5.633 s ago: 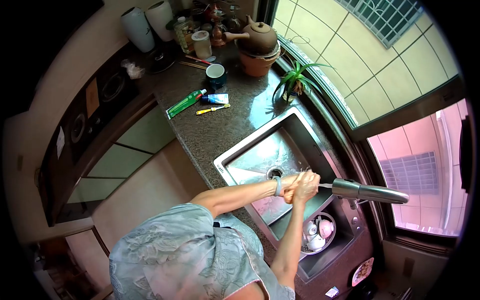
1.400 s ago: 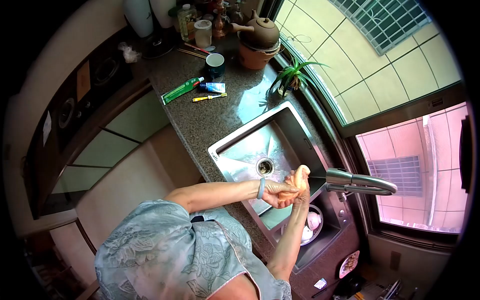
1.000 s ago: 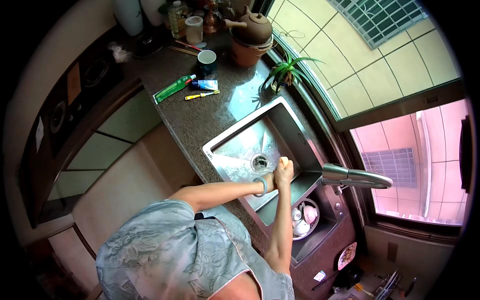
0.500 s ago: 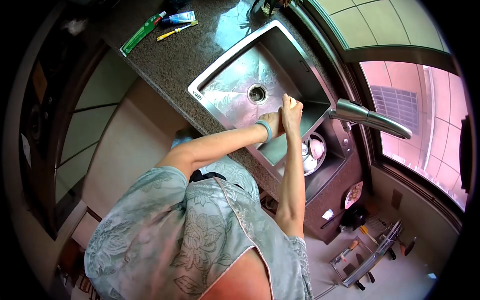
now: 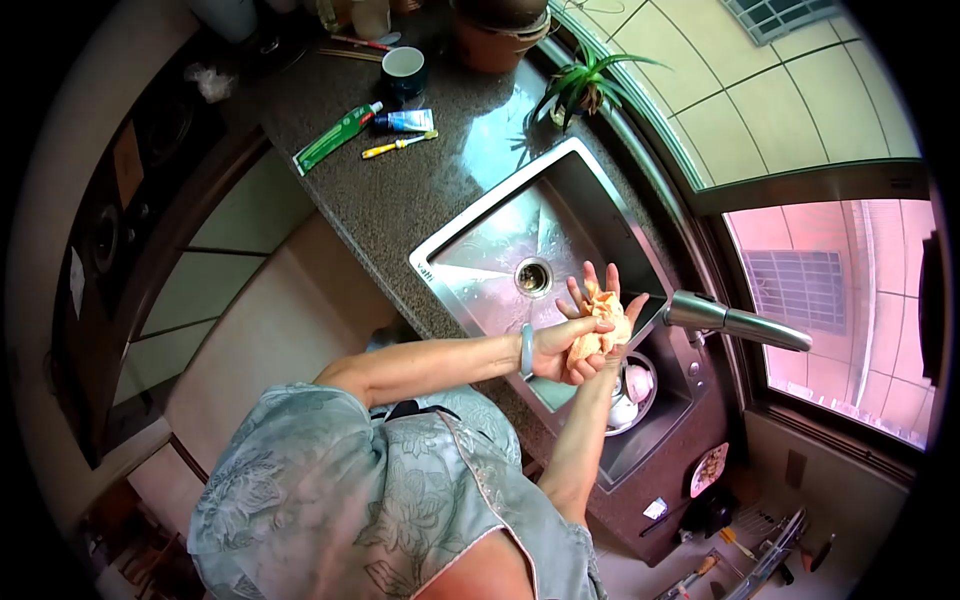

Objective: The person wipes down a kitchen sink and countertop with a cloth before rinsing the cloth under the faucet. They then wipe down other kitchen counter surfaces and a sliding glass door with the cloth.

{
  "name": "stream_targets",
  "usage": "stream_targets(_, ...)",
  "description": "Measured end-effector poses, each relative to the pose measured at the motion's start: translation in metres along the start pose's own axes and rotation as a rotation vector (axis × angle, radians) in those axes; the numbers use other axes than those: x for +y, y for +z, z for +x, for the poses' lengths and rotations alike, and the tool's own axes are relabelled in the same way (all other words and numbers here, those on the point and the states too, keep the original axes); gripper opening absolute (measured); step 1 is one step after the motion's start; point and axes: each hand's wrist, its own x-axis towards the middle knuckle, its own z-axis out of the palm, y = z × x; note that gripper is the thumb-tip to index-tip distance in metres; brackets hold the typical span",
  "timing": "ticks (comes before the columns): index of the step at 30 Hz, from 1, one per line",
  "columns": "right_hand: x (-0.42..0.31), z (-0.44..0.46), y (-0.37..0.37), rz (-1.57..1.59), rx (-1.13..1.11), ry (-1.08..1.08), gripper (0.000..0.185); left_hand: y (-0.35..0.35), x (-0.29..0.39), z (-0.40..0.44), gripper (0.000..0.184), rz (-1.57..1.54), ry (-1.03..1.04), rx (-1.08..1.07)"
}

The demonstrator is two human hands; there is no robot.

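A crumpled peach-coloured cloth (image 5: 597,325) is bunched over the sink (image 5: 480,222). My left hand (image 5: 562,352), with a pale bangle at the wrist, is closed round the cloth and presses it onto my right palm. My right hand (image 5: 612,283) is turned palm up with its fingers spread apart; the cloth covers most of the palm. Below the hands, a round container of dishes (image 5: 638,383) stands at the sink's right end. The metal faucet (image 5: 735,322) reaches out to the right of my hands.
On the counter (image 5: 385,215) at the upper left lie a green toothpaste tube (image 5: 337,138), a blue and white tube (image 5: 408,121) and a yellow toothbrush (image 5: 398,145). A dark cup (image 5: 403,75) stands behind them. A potted plant (image 5: 585,90) sits by the window.
The view has tilted, showing more of the far counter. My right hand has gone from closed to spread palm up. The cloth, mostly hidden before, now shows in my left hand.
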Motion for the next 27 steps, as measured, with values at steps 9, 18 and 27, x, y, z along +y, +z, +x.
stream_targets(9, 0.005, 0.013, 0.044, 0.321, -0.240, -0.182, 0.040, 0.028, -0.001, -0.003, 0.042, -0.316, 0.260, -0.107)
stream_targets(18, -0.018, 0.002, 0.033, -0.411, 0.317, -0.010, 0.028, 0.001, 0.007, -0.004, 0.015, 0.153, 0.068, 0.103)
stream_targets(27, -0.006, 0.010, 0.023, -0.854, 0.385, 0.118, 0.030, -0.033, -0.005, 0.012, 0.015, 0.834, 0.186, 0.628)
